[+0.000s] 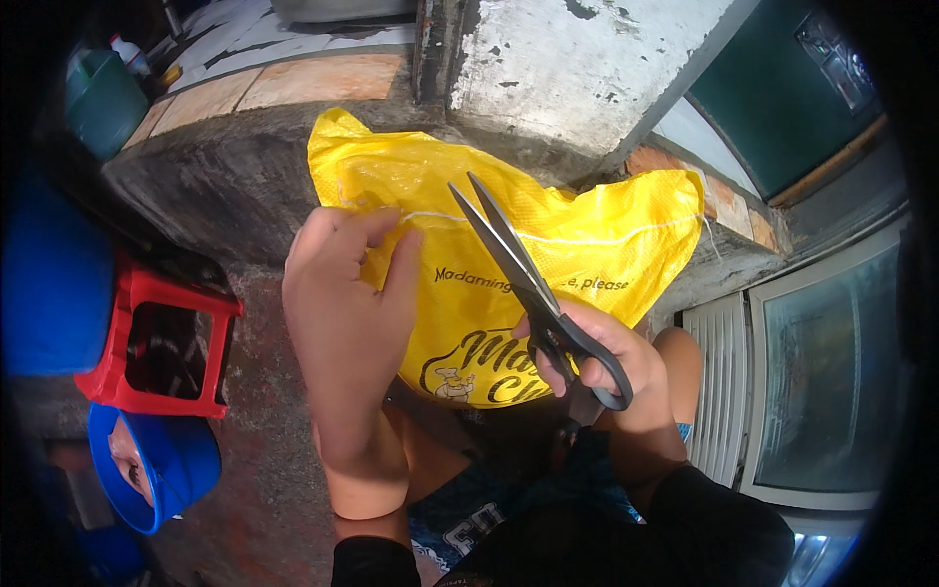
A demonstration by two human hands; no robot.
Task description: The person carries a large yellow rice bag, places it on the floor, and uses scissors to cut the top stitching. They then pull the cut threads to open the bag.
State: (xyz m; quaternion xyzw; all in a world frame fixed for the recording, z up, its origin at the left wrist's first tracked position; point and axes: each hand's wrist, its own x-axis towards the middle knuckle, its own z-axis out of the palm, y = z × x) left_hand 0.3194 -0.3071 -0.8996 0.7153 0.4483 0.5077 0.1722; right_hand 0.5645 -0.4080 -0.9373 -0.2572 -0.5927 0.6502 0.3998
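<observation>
A yellow woven sack with dark print stands upright in front of me, its top edge crossed by a white stitched thread. My right hand holds black-handled scissors, fingers in the handle loops. The scissor blades point up and left over the sack front, their tips slightly apart and near the thread. At the sack's upper left is my left hand, thumb and forefinger apart close to the thread's left end. Its other fingers are partly hidden behind the hand.
On the left are a red plastic stool, a blue bucket and a large blue container. A tiled concrete ledge runs behind the sack. At right stands a glass-fronted panel beside a ribbed white panel.
</observation>
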